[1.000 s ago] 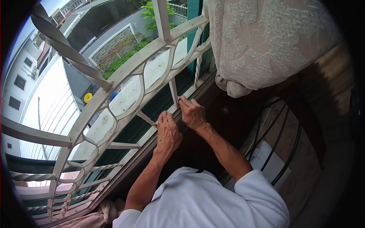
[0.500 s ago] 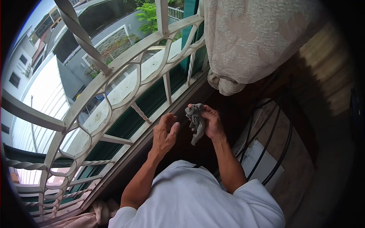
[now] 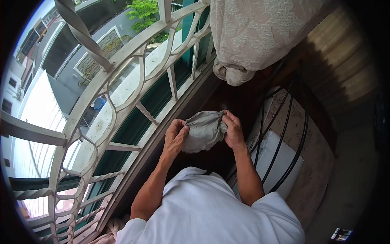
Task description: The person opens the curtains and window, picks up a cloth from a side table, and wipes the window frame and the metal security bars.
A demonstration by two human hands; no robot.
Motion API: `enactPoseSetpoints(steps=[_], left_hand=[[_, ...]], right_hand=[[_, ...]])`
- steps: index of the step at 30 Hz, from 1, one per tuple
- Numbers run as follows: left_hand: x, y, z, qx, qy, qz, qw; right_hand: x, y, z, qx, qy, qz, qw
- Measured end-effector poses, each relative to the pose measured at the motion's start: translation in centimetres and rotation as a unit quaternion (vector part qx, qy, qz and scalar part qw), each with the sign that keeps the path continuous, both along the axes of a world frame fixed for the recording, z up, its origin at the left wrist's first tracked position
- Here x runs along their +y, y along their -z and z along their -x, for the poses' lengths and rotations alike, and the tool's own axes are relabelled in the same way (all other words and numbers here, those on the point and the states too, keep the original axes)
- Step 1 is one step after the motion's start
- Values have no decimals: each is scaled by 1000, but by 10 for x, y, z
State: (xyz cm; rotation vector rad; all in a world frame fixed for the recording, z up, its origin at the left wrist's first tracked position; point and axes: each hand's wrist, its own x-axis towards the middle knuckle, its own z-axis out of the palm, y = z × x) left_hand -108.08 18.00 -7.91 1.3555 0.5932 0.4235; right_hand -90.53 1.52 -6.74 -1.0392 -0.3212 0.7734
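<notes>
A grey cloth (image 3: 203,134) is stretched out between my two hands, in front of my chest. My left hand (image 3: 176,136) pinches its left edge between thumb and fingers. The opposite upper corner is gripped by my right hand (image 3: 232,129). Creases run across the cloth, and its lower edge hangs loose. To the left of my hands is a window with a white metal grille (image 3: 134,93) of curved and twisted bars.
A patterned, pale curtain (image 3: 260,36) hangs knotted at the upper right. Black curved metal bars (image 3: 284,138) stand on the right, by a white flat item (image 3: 276,162) and a patterned surface (image 3: 310,146). Another bunched fabric (image 3: 111,232) lies at lower left.
The cloth was bunched up in my right hand, with my left hand apart and open. Now it is spread wider, and my left hand has taken hold of its left side.
</notes>
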Motion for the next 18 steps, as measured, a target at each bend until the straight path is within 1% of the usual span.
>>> enactPoseSetpoints(steps=[1,2,3,4,5,6,8,9,10,11,12,13,14,15,17,18], left_hand=[[-1,1,2,11,-8,-2,1000],[-3,1,4,22,-17,-4,1000],[-7,1,8,22,-16,-5,1000],[-14,-8,12,48,-70,-110,990],[-21,-16,17,74,-124,-213,966],[-25,-21,25,69,-99,-182,976],[-37,-24,33,45,-82,-177,980],[-45,-24,34,21,-63,-170,983],[-52,-22,31,15,-81,-196,977],[-50,-21,31,11,-80,-197,977],[-47,-22,31,50,-45,-26,997],[-46,-23,30,89,-6,145,985],[-45,-22,28,57,-6,189,980],[-43,-20,25,54,-3,188,981],[-38,-30,22,-15,-31,167,985],[-37,-37,21,-21,-46,168,985]], right_hand=[[1,0,3,33,6,-14,999],[0,1,5,34,6,-14,999],[-1,1,7,77,0,-44,996],[-1,2,8,119,-7,-73,990],[1,-5,13,117,-7,-74,990],[4,-14,21,133,-5,-61,989],[6,-13,35,150,-4,-49,988],[4,-4,39,212,-32,-106,971],[3,1,44,272,-59,-162,947],[0,3,48,268,-59,-163,948],[-4,5,53,286,-65,-190,937],[-8,6,59,304,-70,-216,925],[-8,7,64,297,-37,-201,933],[-13,10,65,294,-36,-202,934],[-24,15,68,282,-60,-206,935],[-31,14,63,285,-61,-207,934]])
